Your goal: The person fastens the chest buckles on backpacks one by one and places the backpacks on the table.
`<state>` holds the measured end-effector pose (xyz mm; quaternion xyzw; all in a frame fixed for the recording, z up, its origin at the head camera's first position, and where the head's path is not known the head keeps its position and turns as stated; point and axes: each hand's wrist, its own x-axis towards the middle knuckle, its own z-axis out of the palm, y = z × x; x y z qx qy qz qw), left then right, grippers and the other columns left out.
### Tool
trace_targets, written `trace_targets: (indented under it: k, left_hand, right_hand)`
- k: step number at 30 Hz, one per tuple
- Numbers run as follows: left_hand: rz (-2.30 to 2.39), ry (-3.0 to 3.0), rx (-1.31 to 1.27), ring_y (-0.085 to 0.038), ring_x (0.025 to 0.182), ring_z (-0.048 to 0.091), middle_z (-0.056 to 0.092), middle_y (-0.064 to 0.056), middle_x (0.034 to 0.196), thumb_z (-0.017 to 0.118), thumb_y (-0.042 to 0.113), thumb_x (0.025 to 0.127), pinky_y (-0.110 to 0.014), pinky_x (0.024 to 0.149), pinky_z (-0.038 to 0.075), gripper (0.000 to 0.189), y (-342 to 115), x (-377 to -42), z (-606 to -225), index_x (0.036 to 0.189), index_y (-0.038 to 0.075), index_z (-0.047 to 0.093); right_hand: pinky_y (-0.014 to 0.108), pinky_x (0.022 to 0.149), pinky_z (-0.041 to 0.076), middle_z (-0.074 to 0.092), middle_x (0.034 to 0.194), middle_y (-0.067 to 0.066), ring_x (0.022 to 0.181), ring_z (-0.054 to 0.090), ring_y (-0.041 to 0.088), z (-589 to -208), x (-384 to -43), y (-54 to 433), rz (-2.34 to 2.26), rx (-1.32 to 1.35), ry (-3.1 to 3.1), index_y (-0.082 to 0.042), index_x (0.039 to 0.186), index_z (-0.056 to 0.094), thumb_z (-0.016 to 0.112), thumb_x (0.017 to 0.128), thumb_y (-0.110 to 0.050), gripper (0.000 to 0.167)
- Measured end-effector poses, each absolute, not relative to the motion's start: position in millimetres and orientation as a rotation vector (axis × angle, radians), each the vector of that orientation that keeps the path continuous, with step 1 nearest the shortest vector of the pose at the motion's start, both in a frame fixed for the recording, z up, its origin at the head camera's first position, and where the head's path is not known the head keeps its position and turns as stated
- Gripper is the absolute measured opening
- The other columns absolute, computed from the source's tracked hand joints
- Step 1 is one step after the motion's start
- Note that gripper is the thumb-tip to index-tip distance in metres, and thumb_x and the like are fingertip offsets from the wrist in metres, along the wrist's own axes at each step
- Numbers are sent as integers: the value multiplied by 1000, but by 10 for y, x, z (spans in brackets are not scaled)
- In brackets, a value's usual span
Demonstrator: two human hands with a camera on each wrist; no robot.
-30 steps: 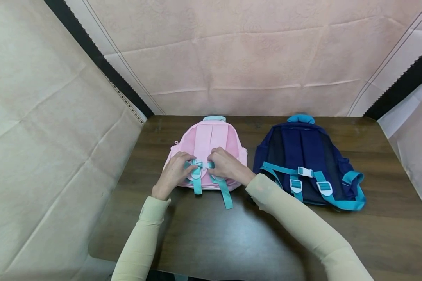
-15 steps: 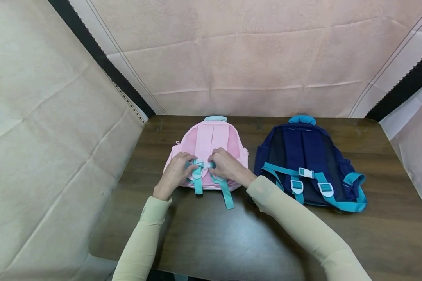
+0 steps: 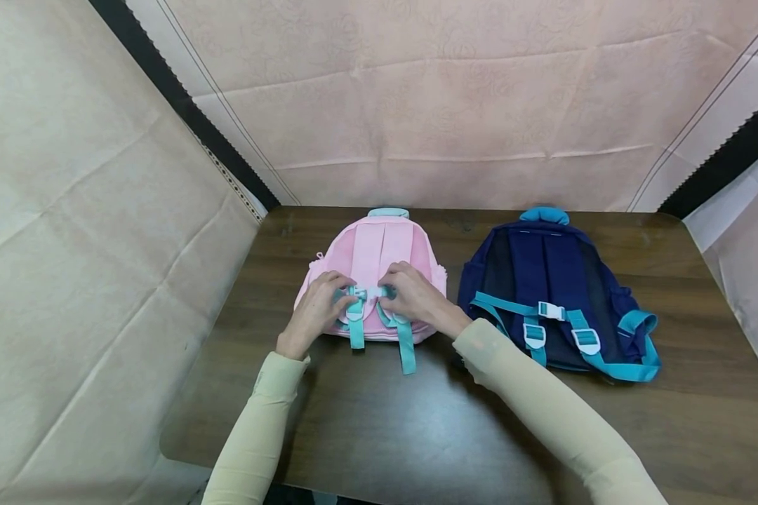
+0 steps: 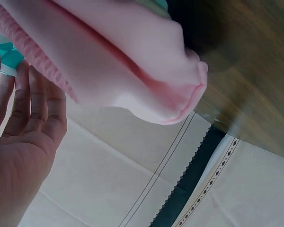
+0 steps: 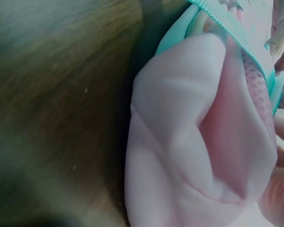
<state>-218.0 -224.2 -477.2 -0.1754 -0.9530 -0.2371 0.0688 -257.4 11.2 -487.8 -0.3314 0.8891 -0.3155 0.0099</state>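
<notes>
A pink backpack (image 3: 379, 242) lies on the table with its back panel and shoulder straps up. My left hand (image 3: 312, 308) pinches a teal strap (image 4: 12, 59) at the left of a pale buckle (image 3: 373, 292). On the buckle's other side, my right hand (image 3: 417, 298) pinches the teal webbing (image 5: 274, 90). Whether the buckle's halves are joined is too small to tell. Two loose strap ends hang toward the front edge, a shorter left end (image 3: 356, 335) and a longer right end (image 3: 407, 354). The right wrist view shows only part of the right hand's fingers (image 5: 283, 127).
A navy backpack (image 3: 552, 280) with blue straps lies to the right, its white buckle (image 3: 551, 311) fastened across the straps. Both bags rest on a brown wooden table (image 3: 379, 421). Pale cloth walls (image 3: 448, 105) stand behind and at the sides.
My right hand has shifted slightly right, and the longer strap end now hangs straighter. More of the buckle shows between the hands. The left hand stays almost where it was.
</notes>
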Motion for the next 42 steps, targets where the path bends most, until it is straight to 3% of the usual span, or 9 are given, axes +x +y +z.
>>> trace_targets:
  k: [42]
  left_hand:
    - [-768,-2877,-548,-30,118,67,74,-14,126,82,14,98,-48,105,61,29,-2046,-2219,-4772,124,4,77]
  right_hand:
    - [42,98,62,75,119,16,108,65,28,-4823,-2569,259,-1099,-1072,2776,0,123,80,83,96,-14,32]
